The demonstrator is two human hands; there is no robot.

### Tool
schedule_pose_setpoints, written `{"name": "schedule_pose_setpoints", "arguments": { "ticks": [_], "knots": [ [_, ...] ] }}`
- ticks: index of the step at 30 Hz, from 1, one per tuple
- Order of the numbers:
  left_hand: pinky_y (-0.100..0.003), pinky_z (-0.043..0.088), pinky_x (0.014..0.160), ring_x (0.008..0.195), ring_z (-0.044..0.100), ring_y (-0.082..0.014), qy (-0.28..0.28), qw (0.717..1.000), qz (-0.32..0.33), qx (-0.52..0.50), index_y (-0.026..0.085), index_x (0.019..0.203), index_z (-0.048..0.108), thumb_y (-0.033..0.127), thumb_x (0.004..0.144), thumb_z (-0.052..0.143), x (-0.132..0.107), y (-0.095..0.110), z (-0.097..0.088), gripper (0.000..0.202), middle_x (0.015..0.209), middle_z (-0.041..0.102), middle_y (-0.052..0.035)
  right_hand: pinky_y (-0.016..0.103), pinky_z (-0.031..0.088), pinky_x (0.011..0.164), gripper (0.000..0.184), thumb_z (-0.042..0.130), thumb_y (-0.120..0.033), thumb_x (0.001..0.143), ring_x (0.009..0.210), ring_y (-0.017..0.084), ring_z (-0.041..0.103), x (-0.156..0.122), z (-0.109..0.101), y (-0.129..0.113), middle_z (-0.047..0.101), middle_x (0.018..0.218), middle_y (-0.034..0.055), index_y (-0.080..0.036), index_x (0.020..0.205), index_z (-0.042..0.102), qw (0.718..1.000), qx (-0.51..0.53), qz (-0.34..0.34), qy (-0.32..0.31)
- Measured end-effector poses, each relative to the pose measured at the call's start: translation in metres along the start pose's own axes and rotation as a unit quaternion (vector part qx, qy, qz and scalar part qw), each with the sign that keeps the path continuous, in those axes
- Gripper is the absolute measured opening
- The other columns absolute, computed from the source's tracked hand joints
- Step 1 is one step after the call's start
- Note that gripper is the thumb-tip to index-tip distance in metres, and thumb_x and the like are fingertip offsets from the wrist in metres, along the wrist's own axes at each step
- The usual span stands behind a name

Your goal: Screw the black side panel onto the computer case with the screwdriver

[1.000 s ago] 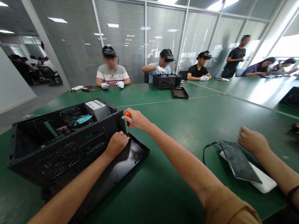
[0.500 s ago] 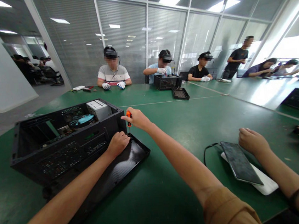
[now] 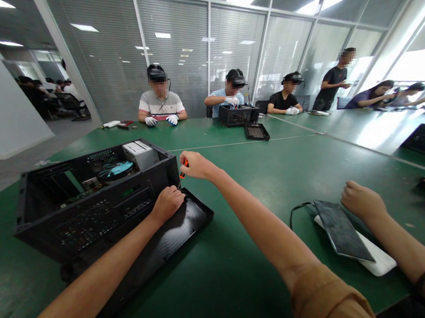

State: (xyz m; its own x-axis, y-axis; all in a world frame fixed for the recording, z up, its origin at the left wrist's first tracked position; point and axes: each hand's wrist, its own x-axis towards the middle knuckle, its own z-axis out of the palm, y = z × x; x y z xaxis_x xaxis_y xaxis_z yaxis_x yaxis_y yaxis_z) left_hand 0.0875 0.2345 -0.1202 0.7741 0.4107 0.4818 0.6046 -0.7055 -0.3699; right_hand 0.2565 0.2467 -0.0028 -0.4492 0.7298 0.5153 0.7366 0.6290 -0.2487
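Observation:
My right hand (image 3: 198, 164) is closed round an orange-and-black screwdriver (image 3: 182, 173), which leans with its shaft pointing down and left. Its thin tip ends close to the fingers of my left hand (image 3: 167, 204). Those fingers are curled together at the corner of the black computer case (image 3: 100, 211); what they pinch, if anything, is hidden. The case lies on its side with the top open, showing a silver power supply (image 3: 141, 154) and light-blue cables (image 3: 120, 168). Against its near side rests a black panel (image 3: 181, 225), just below my left hand.
On the right, a neighbour's hand (image 3: 363, 201) lies beside a dark phone (image 3: 343, 231) propped on a white object (image 3: 378, 258) with a black cable. Across the green table (image 3: 262, 194), co-workers sit; one works at another black case (image 3: 236, 116).
The screwdriver has tilted from upright to a slant, its tip shifting left toward my left fingers. My left hand has barely moved.

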Motion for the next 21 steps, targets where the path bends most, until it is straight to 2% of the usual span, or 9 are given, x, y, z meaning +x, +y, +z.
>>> {"name": "schedule_pose_setpoints", "arguments": {
  "ticks": [6, 21],
  "knots": [
    [-0.033, 0.029, 0.06, 0.071, 0.045, -0.0197, 0.005, 1.0, 0.001, 0.006, 0.017, 0.067, 0.058, 0.016, 0.087, 0.046, 0.0, 0.0, -0.002, 0.023, 0.064, 0.055, -0.0058, 0.025, 0.036, 0.071, 0.015, 0.047, -0.013, 0.071, 0.073, 0.015, 0.046, 0.001, -0.009, 0.003, 0.056, 0.08, 0.0047, -0.013, 0.084, 0.053, 0.999, -0.025, -0.022, -0.014],
    [-0.03, 0.032, 0.058, 0.068, 0.045, -0.0187, -0.023, 0.999, -0.033, -0.013, 0.015, 0.065, 0.057, 0.014, 0.086, 0.046, 0.004, 0.0, 0.003, 0.023, 0.066, 0.055, -0.0063, 0.026, 0.037, 0.072, 0.018, 0.047, -0.013, 0.071, 0.076, 0.016, 0.048, -0.004, 0.001, 0.015, 0.057, 0.083, 0.0058, -0.013, 0.088, 0.053, 0.999, -0.024, -0.012, -0.04]
  ]
}}
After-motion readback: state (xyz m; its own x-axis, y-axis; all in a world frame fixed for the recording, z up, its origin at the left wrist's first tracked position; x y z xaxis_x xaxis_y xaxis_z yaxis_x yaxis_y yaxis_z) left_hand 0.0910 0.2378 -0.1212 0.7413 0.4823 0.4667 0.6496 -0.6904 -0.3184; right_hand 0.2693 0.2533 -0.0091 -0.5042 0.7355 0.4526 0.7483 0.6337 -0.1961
